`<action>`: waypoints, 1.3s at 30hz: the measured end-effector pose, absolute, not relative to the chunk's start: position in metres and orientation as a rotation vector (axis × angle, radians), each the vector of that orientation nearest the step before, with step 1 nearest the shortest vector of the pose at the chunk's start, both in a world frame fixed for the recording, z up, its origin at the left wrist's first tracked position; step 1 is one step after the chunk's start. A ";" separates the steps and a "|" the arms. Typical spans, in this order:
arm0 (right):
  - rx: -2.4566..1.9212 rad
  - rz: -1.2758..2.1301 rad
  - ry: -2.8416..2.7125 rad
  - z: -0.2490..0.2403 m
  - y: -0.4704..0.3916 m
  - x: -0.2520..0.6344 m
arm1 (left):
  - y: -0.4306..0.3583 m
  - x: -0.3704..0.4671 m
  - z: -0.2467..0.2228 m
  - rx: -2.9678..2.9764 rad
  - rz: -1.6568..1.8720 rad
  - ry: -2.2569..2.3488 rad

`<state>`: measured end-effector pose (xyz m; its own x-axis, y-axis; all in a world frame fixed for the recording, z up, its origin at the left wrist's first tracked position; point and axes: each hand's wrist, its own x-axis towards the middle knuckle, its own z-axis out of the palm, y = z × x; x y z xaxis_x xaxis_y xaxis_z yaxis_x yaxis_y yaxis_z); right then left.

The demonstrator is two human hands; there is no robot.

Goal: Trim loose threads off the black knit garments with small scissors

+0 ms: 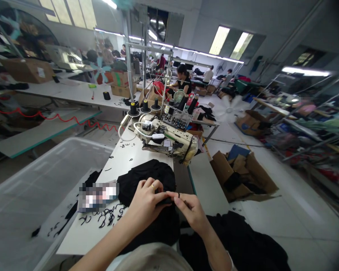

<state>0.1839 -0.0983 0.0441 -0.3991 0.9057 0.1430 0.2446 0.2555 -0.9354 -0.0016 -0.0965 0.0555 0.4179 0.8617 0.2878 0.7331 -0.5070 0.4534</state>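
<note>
My left hand (147,197), a ring on one finger, is closed with its thumb and fingers pinching a dark edge of black fabric (164,226). My right hand (191,211) meets it fingertip to fingertip, also pinched at that edge. A thin black band shows on a right finger; whether it is a strip or a ring I cannot tell. Behind the left hand, a heap of black fabric (147,171) lies on the white sewing table (81,237). Short black cut strips (110,217) are scattered to the left, beside a flat, pixelated rectangular object (97,196).
Ahead stands a sewing machine (172,137) with thread cones (145,106). A translucent plastic bin (45,188) is at left. On the right are an open cardboard box (260,180) and more black fabric (237,241). A person (183,81) sits farther back.
</note>
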 end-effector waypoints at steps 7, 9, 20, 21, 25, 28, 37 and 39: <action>-1.017 0.976 -1.961 0.055 -0.093 0.177 | -0.088 -0.004 0.048 2.152 0.762 1.309; -1.047 0.970 -1.937 0.058 -0.091 0.176 | -0.087 -0.006 0.047 2.139 0.789 1.287; -1.164 0.926 -1.762 0.078 -0.075 0.182 | -0.091 -0.016 0.043 1.584 0.826 1.165; -1.178 0.913 -1.786 0.077 -0.076 0.180 | -0.092 -0.017 0.044 1.541 0.819 1.201; -1.176 0.938 -1.944 0.069 -0.083 0.172 | -0.092 -0.018 0.044 1.450 0.818 1.267; -1.119 0.925 -1.991 0.065 -0.088 0.166 | -0.094 -0.017 0.045 1.430 0.840 1.270; -1.115 0.965 -1.926 0.077 -0.086 0.163 | -0.103 -0.016 0.055 1.619 0.847 1.225; -1.151 1.001 -1.914 0.076 -0.086 0.166 | -0.104 -0.018 0.055 1.569 0.876 1.236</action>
